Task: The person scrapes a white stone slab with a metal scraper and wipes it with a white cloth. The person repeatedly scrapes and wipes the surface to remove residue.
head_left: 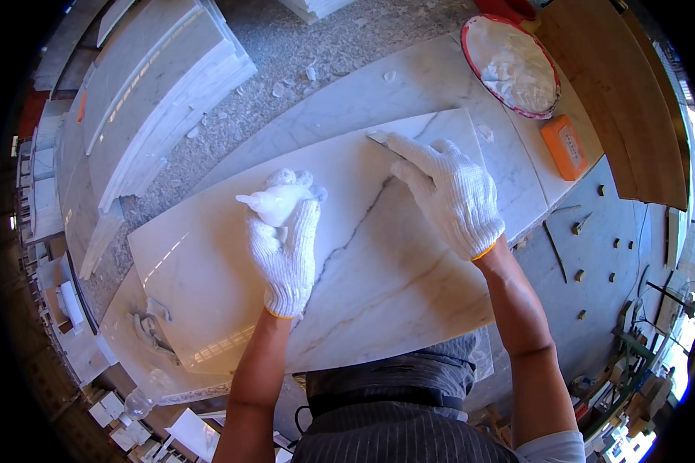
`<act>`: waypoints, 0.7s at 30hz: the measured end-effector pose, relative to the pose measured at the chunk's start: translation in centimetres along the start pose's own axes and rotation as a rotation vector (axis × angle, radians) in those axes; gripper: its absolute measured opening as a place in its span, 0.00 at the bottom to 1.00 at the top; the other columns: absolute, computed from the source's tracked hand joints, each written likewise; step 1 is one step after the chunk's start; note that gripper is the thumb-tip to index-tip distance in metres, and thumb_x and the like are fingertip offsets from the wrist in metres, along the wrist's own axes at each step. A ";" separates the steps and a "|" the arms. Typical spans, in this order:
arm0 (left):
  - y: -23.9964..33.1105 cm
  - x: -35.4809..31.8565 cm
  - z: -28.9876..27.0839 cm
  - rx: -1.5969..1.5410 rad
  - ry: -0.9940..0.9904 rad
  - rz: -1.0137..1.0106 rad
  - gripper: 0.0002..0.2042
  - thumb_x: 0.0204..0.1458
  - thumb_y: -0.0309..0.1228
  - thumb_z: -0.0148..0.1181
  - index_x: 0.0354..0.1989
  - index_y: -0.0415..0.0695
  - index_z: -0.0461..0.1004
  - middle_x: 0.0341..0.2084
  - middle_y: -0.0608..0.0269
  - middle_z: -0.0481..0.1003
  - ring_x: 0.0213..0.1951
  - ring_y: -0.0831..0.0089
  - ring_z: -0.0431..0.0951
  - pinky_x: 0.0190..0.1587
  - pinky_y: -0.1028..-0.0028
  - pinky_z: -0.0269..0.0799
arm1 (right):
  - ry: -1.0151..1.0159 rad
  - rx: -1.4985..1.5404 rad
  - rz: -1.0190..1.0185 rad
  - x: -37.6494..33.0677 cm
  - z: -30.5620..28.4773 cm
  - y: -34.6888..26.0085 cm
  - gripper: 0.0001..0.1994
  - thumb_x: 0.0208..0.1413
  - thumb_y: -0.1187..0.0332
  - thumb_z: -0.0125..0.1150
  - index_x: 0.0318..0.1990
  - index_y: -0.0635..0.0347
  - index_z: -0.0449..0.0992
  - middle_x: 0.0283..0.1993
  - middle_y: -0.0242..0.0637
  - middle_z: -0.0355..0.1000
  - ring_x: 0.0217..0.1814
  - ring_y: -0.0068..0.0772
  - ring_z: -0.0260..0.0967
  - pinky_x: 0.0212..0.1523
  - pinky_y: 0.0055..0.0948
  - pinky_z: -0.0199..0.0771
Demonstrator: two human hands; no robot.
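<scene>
Both my hands wear white knitted gloves over a polished white marble slab point(394, 270) with grey veins. My left hand point(284, 255) is closed around a small white, translucent squeeze bottle point(278, 204), its pointed tip toward the left. Between the thumb and fingers of my right hand point(462, 197) is a thin flat metal scraper point(378, 137). Only the end of its blade shows; the glove hides the rest. The blade is near the slab's far edge, and I cannot tell whether it touches the surface.
A red-rimmed basin point(511, 65) of white paste or powder stands far right, with an orange box point(564, 147) nearer. Stacked marble slabs point(158, 100) rise at the far left. A crumpled grey-white glove or cloth point(153, 333) lies at the slab's left end. Small offcuts dot the right-hand floor.
</scene>
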State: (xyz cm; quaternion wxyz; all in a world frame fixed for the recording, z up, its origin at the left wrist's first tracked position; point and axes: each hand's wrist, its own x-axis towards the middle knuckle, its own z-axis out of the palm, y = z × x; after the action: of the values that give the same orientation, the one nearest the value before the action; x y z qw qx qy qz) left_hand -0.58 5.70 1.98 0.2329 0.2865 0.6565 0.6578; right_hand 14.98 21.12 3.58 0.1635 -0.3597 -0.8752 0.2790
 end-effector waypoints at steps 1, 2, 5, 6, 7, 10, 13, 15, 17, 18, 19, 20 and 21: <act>-0.1 0.0 0.2 -0.053 0.021 -0.004 0.21 0.56 0.18 0.60 0.58 0.34 0.65 0.51 0.50 0.74 0.49 0.65 0.77 0.54 0.66 0.74 | -0.002 0.014 0.001 0.2 -0.1 -0.1 0.17 0.60 0.64 0.59 0.57 0.49 0.77 0.35 0.47 0.74 0.32 0.51 0.73 0.34 0.41 0.73; -0.2 0.0 0.3 -0.107 0.042 -0.008 0.21 0.54 0.17 0.61 0.57 0.35 0.66 0.50 0.51 0.74 0.46 0.65 0.79 0.51 0.66 0.77 | 0.005 0.012 -0.014 0.3 0.0 0.0 0.17 0.60 0.64 0.59 0.57 0.49 0.77 0.35 0.47 0.73 0.32 0.52 0.73 0.33 0.42 0.73; -1.1 0.2 -0.3 0.111 0.048 0.104 0.19 0.55 0.18 0.62 0.55 0.35 0.67 0.49 0.53 0.75 0.46 0.67 0.79 0.50 0.67 0.77 | 0.011 -0.030 -0.052 0.3 0.1 0.2 0.18 0.59 0.65 0.59 0.57 0.48 0.76 0.35 0.48 0.73 0.32 0.53 0.73 0.33 0.42 0.73; -1.0 0.2 -0.3 0.102 0.039 0.090 0.19 0.55 0.19 0.63 0.55 0.35 0.68 0.49 0.53 0.75 0.46 0.67 0.79 0.51 0.67 0.77 | 0.000 -0.067 -0.063 0.1 0.2 0.3 0.18 0.59 0.65 0.59 0.57 0.48 0.76 0.34 0.49 0.73 0.32 0.53 0.73 0.33 0.43 0.74; -0.8 0.2 -0.3 0.092 0.030 0.076 0.19 0.55 0.19 0.63 0.54 0.34 0.68 0.49 0.54 0.75 0.47 0.68 0.78 0.51 0.67 0.77 | -0.012 -0.103 -0.074 -0.2 0.1 0.4 0.18 0.59 0.65 0.58 0.57 0.48 0.76 0.34 0.49 0.72 0.32 0.53 0.73 0.33 0.43 0.74; -0.7 0.1 0.0 0.042 0.050 0.054 0.18 0.55 0.20 0.63 0.54 0.34 0.68 0.49 0.53 0.75 0.47 0.68 0.78 0.52 0.67 0.76 | -0.087 -0.156 -0.063 -0.8 -0.6 0.2 0.18 0.59 0.65 0.58 0.57 0.48 0.76 0.33 0.49 0.72 0.31 0.54 0.73 0.32 0.43 0.73; -0.4 0.0 -0.1 0.021 0.032 0.028 0.19 0.56 0.19 0.62 0.55 0.35 0.68 0.49 0.52 0.75 0.48 0.68 0.78 0.52 0.67 0.75 | -0.112 -0.097 -0.037 -0.7 -1.3 0.0 0.18 0.59 0.65 0.59 0.57 0.49 0.76 0.35 0.48 0.72 0.30 0.54 0.73 0.31 0.43 0.73; -0.3 0.0 -0.1 -0.011 0.013 0.016 0.19 0.56 0.19 0.61 0.56 0.34 0.67 0.49 0.52 0.74 0.48 0.67 0.77 0.53 0.66 0.74 | -0.027 0.010 -0.042 -0.3 -0.9 0.0 0.19 0.59 0.67 0.59 0.58 0.49 0.76 0.34 0.46 0.71 0.31 0.50 0.71 0.32 0.40 0.71; -0.2 0.0 0.1 -0.073 0.008 0.015 0.19 0.57 0.20 0.60 0.57 0.34 0.66 0.50 0.51 0.74 0.48 0.67 0.77 0.54 0.67 0.73 | 0.021 0.075 -0.096 -0.1 -0.1 0.6 0.19 0.59 0.68 0.60 0.59 0.49 0.75 0.35 0.46 0.70 0.32 0.48 0.70 0.33 0.40 0.69; -0.3 0.1 0.0 -0.014 -0.011 0.026 0.19 0.58 0.21 0.59 0.57 0.34 0.65 0.50 0.51 0.74 0.49 0.67 0.77 0.54 0.67 0.73 | 0.029 0.080 -0.143 -0.1 0.3 1.1 0.20 0.58 0.69 0.60 0.59 0.49 0.74 0.36 0.46 0.70 0.32 0.49 0.70 0.33 0.40 0.69; -0.5 0.3 -0.4 0.045 -0.030 0.038 0.19 0.58 0.21 0.59 0.58 0.33 0.65 0.50 0.50 0.74 0.49 0.66 0.77 0.55 0.67 0.72 | 0.039 0.084 -0.189 -0.1 0.5 1.4 0.21 0.58 0.69 0.60 0.60 0.49 0.74 0.37 0.46 0.70 0.32 0.49 0.70 0.34 0.40 0.69; -0.7 0.5 -0.6 0.105 -0.050 0.051 0.19 0.59 0.22 0.58 0.58 0.33 0.64 0.51 0.50 0.74 0.50 0.66 0.76 0.56 0.67 0.71 | -0.004 0.021 -0.161 -0.5 0.4 1.5 0.21 0.58 0.69 0.60 0.60 0.49 0.74 0.38 0.46 0.70 0.33 0.50 0.70 0.34 0.40 0.69; -0.9 0.4 -0.7 0.119 -0.033 0.054 0.20 0.59 0.23 0.58 0.58 0.33 0.64 0.51 0.50 0.74 0.50 0.65 0.76 0.56 0.67 0.70 | -0.053 -0.048 -0.140 -0.6 -0.3 0.9 0.21 0.58 0.69 0.60 0.61 0.49 0.73 0.39 0.46 0.70 0.33 0.50 0.70 0.34 0.40 0.69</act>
State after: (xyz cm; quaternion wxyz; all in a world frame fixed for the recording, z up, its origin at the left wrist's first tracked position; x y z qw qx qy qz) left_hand -1.42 5.52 1.15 0.2085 0.3280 0.6825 0.6189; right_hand 16.01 21.26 3.23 0.1506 -0.2941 -0.9087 0.2552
